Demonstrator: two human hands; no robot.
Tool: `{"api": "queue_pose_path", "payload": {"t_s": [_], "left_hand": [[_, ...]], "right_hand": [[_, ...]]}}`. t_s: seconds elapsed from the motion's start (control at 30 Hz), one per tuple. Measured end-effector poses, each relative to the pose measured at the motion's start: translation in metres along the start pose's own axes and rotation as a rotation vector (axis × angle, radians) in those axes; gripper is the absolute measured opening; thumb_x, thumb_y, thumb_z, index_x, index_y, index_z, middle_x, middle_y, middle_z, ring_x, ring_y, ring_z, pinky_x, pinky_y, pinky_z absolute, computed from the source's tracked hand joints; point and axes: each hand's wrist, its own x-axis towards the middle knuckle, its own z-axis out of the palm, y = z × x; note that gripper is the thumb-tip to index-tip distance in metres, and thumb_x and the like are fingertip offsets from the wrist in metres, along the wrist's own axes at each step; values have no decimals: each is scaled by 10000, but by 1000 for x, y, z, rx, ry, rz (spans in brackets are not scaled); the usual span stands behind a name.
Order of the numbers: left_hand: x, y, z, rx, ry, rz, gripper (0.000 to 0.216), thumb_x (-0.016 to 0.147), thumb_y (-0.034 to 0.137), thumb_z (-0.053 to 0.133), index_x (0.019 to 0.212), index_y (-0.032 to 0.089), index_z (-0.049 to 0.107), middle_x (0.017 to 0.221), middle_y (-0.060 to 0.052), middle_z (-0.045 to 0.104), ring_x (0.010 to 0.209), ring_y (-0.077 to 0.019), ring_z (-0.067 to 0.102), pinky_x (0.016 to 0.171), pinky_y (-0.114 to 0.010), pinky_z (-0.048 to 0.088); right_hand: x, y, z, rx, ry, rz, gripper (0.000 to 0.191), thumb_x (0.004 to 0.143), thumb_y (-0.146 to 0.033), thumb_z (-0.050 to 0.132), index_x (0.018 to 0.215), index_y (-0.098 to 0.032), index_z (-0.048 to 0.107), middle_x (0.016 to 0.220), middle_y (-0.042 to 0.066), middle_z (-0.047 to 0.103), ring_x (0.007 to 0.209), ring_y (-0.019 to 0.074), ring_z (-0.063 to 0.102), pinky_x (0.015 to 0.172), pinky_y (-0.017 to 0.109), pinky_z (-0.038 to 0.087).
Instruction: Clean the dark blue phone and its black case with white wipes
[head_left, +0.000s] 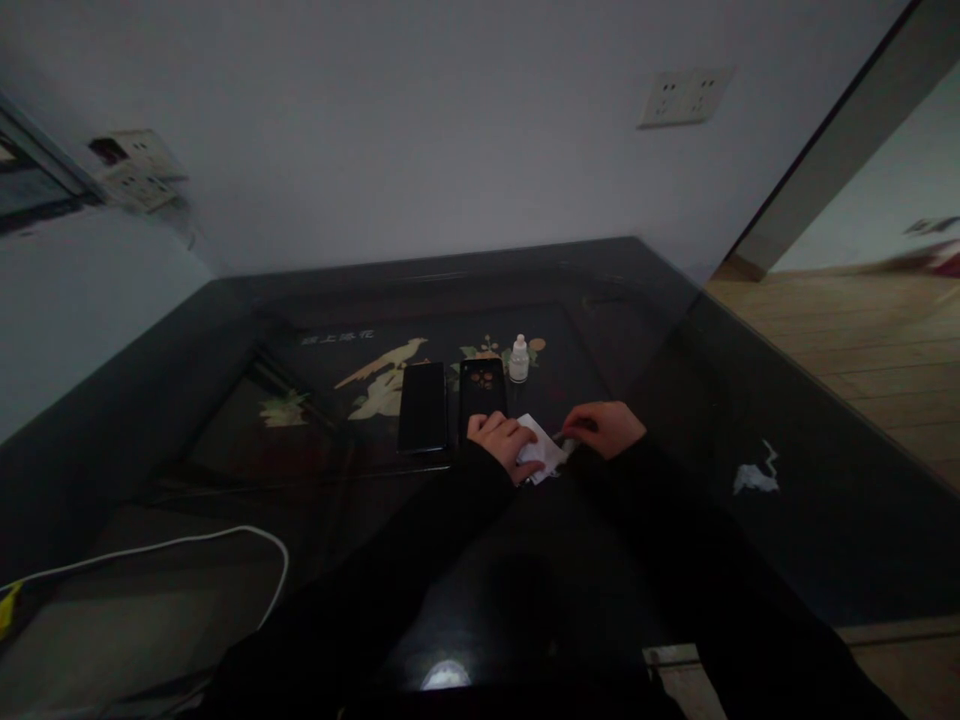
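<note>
A small white paper-like piece [541, 453], perhaps a packet, lies low over the dark table between my hands. My left hand [504, 442] grips its left side, thumb below and fingers curled above. My right hand [609, 427] is closed in a pinch at its right corner, where a thin pale strip shows. Just beyond my left hand lies a black phone case [482, 385] with round camera holes, its lower end covered by my fingers. To its left is a black phone [422, 410], screen up. A small white dropper bottle [519, 360] stands upright behind the paper.
A crumpled white scrap [756, 478] lies on the table [660, 300] to the right. A white cable [172, 542] curves across the lower left. The wall behind carries a socket plate [685, 97], and more sockets [142, 170] are at the left.
</note>
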Motion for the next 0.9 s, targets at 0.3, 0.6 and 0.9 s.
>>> {"api": "queue_pose_path", "payload": {"t_s": [0.3,0.6,0.9], "left_hand": [[-6,4,6,22,161,308,229,830,311,468,1012,256,594,1024,-5,631,954,-171,513,760,-357,328],[-18,20,29,54,227,367,389,810,308,465,1171,178,525,1201,-23,593,1129,-163,496,945,-302,348],[-18,27,39,66,229,314,423,825,357,425,1196,170,507,1185,-32,605,1089,-201,528,976,-431,311]], "right_hand": [[-5,-1,3,-61,-143,-95,301,676,-159,644,974,-197,667,801,32,626,687,138,588,641,225,432],[-14,-12,0,-179,-164,-78,106,756,-155,563,815,-196,642,832,40,588,765,154,579,620,227,390],[-14,-7,-2,-234,-186,-63,120,779,-149,532,764,-193,642,812,37,605,749,150,587,595,225,368]]}}
